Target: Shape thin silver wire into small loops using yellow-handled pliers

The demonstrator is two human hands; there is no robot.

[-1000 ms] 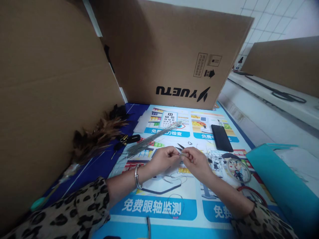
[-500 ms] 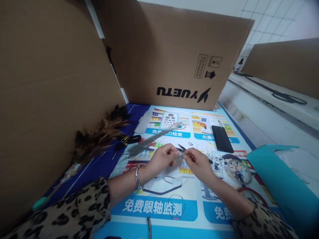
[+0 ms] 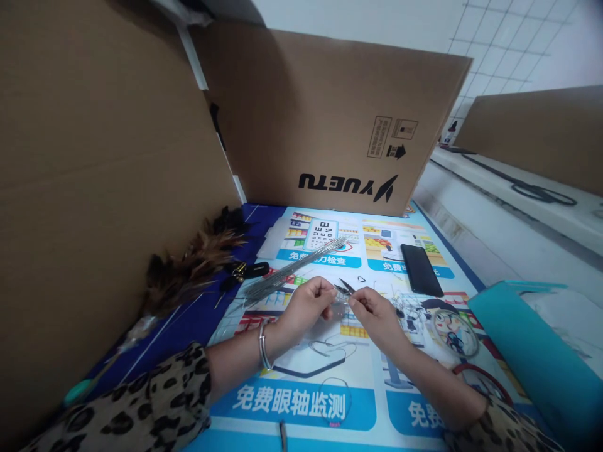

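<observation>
My left hand point(image 3: 313, 300) is closed in a pinch on a thin wire point(image 3: 340, 301), which bends in a small loop below the fingertips. My right hand point(image 3: 372, 311) grips small pliers point(image 3: 347, 286), their dark pointed jaws spread apart and directed up and left, close to my left fingertips. The pliers' handles are hidden in my palm. Behind my hands lies a bundle of straight metal wires point(image 3: 296, 269). A small dark wire loop point(image 3: 361, 279) rests just beyond the pliers. Bent wire pieces point(image 3: 332, 347) lie on the printed mat beneath my hands.
A black phone point(image 3: 421, 270) lies at the right, near a clear round dish point(image 3: 455, 333) and a teal box point(image 3: 532, 351). Brown feathers point(image 3: 193, 251) and a black key fob point(image 3: 257, 270) are at the left. Cardboard panels point(image 3: 339, 107) stand at the back and left.
The pliers' jaws are spread wider than before. Both hands stay close together over the mat. The whole view has shifted slightly, with the scene sitting lower.
</observation>
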